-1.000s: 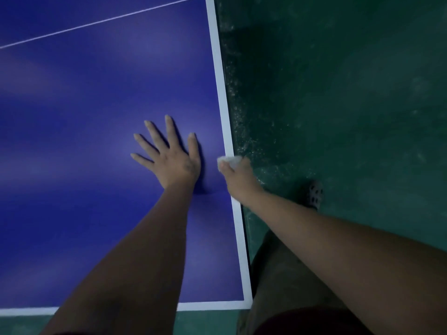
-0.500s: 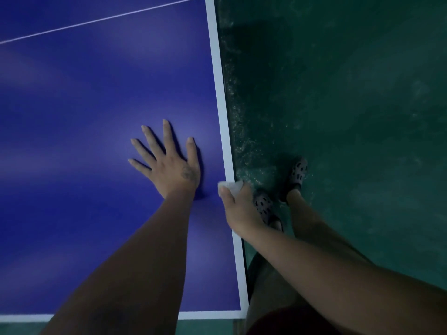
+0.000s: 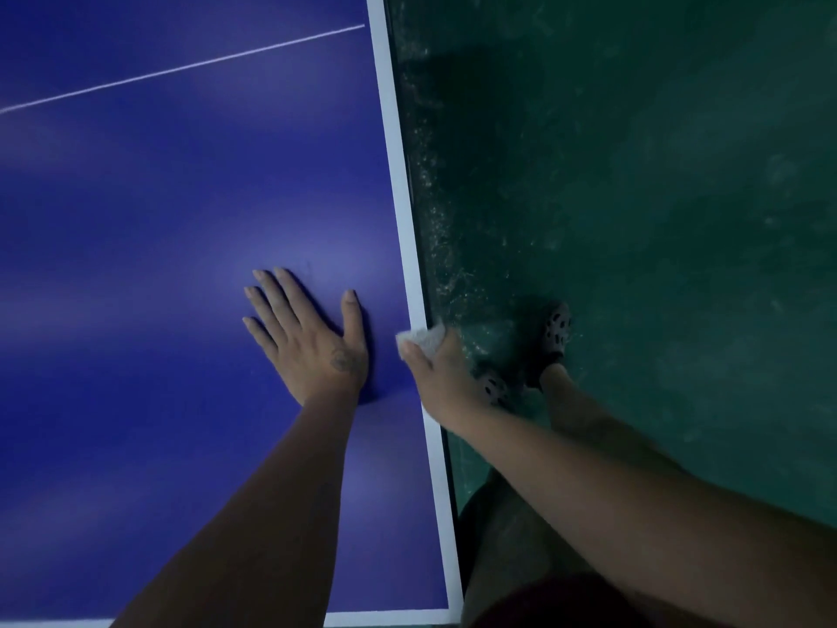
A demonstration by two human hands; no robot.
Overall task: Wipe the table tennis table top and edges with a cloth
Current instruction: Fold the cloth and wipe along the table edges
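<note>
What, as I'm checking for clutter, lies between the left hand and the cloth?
Head view: only bare blue table top separates left hand and cloth.

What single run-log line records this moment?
step: edge wipe | right hand: grips cloth on table edge | left hand: flat on table

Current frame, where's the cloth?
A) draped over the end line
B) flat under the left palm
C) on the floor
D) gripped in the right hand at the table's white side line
D: the right hand grips the white cloth at the side line of the table, while the left hand lies flat on the blue top and holds nothing.
</note>
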